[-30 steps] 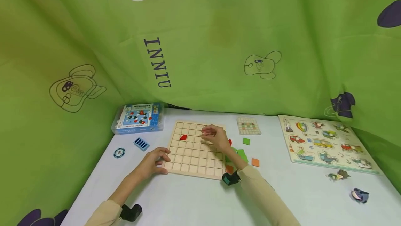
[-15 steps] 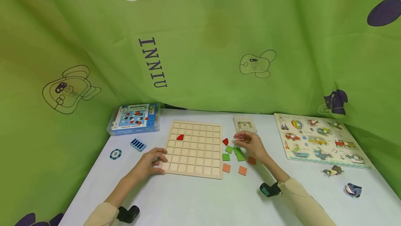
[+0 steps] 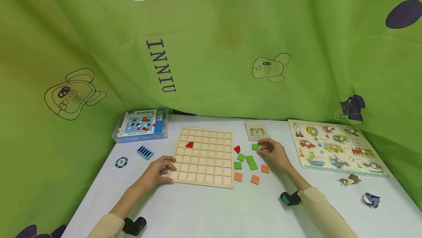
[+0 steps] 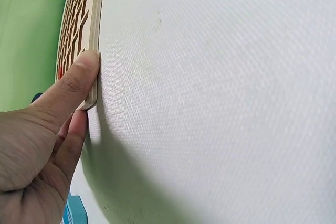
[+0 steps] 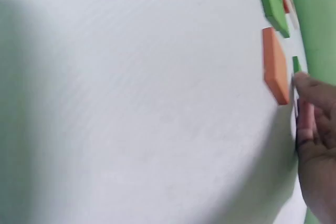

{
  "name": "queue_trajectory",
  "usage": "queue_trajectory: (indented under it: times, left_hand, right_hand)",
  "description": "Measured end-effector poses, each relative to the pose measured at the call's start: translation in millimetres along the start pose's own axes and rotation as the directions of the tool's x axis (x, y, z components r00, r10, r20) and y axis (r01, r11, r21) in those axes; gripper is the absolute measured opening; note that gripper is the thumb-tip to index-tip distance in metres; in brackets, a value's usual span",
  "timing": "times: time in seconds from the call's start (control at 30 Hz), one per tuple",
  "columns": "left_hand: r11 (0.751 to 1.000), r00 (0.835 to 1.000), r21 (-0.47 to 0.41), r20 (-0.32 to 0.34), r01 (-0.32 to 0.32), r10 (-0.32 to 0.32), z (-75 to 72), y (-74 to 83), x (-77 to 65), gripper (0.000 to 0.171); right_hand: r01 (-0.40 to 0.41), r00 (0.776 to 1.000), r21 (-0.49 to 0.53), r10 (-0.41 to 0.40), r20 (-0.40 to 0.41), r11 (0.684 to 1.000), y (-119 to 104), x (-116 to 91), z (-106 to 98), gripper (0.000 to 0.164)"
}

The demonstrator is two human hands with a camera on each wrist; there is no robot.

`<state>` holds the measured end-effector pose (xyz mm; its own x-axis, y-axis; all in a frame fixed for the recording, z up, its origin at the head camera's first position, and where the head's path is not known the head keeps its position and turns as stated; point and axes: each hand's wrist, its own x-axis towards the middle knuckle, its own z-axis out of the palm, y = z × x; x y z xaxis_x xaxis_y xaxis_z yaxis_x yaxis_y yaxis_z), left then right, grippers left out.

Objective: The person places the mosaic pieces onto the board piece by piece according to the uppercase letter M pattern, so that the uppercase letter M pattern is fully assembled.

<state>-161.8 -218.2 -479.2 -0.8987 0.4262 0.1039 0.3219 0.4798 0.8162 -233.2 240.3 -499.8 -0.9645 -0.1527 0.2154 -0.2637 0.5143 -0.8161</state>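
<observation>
While my left hand holds the near-left corner of the wooden grid board, thumb on the edge and fingers bent against its side, my right hand reaches a lone green tile lying flat on the bench. The fingers there are half bent, thumb close to forefinger, at the tile's right edge; whether they pinch it or merely touch, I cannot tell. Just beyond them lies a pattern card; to their near left, more green tiles and orange tiles are scattered; farther left, a loose red piece sits beside the board. Held only by a thin edge, the tile could skid away or flip, I judge. A low sweep leftward could scatter the cluster, and a lift from my left fingers could tip the board, shifting the red quarter-round on it.
</observation>
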Motion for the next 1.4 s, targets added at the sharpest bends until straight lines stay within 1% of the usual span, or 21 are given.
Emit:
queue_trajectory:
  times: [0.17,0.27,0.37,0.47,0.53,0.63,0.73,0.87,0.97,1.07,1.17,1.27,1.4]
  left_hand:
    - [1.000,1.000,-0.009,0.003,-0.006,0.006,0.0,0.9,0.0,0.030]
    - [1.000,1.000,-0.011,0.005,-0.001,0.001,0.6,1.5,0.4,0.030]
    - [1.000,1.000,0.004,0.003,-0.001,0.001,1.2,3.4,1.0,0.030]
    - [0.999,1.000,0.032,-0.007,0.004,-0.004,1.4,6.7,2.8,0.030]
    - [0.998,1.000,0.065,-0.012,0.007,-0.007,1.0,8.6,4.5,0.030]
    - [0.994,1.000,0.106,-0.020,0.016,-0.014,-0.2,11.8,6.5,0.030]
    - [0.993,1.000,0.116,-0.017,0.021,-0.019,-1.2,14.0,6.8,0.030]
    - [0.994,1.000,0.108,-0.010,0.026,-0.025,-2.0,15.4,6.2,0.030]
    - [0.995,1.000,0.101,-0.003,0.018,-0.018,-2.6,15.1,6.0,0.029]
    - [0.997,1.000,0.083,0.010,0.008,-0.009,-2.6,13.2,6.0,0.029]
    - [0.997,1.000,0.071,0.019,0.011,-0.012,-2.1,10.9,6.4,0.029]
    - [0.997,1.000,0.071,0.022,0.009,-0.010,-2.2,9.9,6.8,0.029]
    - [0.998,1.000,0.066,0.016,0.009,-0.010,-2.4,10.6,6.8,0.029]
  right_hand:
    - [-0.018,1.000,-0.010,0.018,-0.011,1.000,1,0,1,0.031]
    - [-0.026,1.000,0.013,0.027,-0.008,1.000,0,-1,-1,0.030]
    - [-0.077,0.997,0.077,0.076,0.020,0.994,-5,-4,-4,0.032]
    - [-0.160,0.987,0.151,0.154,0.054,0.976,-11,-8,-9,0.035]
    - [-0.200,0.979,0.189,0.190,0.069,0.961,-15,-10,-11,0.036]
    - [-0.220,0.975,0.232,0.208,0.074,0.948,-20,-14,-11,0.037]
    - [-0.223,0.975,0.282,0.213,0.066,0.933,-25,-18,-8,0.036]
    - [-0.230,0.973,0.296,0.224,0.053,0.927,-35,-21,2,0.035]
    - [-0.237,0.971,0.273,0.235,0.040,0.932,-42,-22,15,0.033]
    - [-0.218,0.976,0.274,0.216,0.038,0.937,-48,-21,28,0.031]
    - [-0.184,0.983,0.301,0.182,0.038,0.935,-55,-19,39,0.031]
    - [-0.165,0.986,0.337,0.163,0.034,0.927,-61,-15,49,0.031]
    - [-0.163,0.986,0.365,0.162,0.033,0.917,-67,-7,63,0.032]
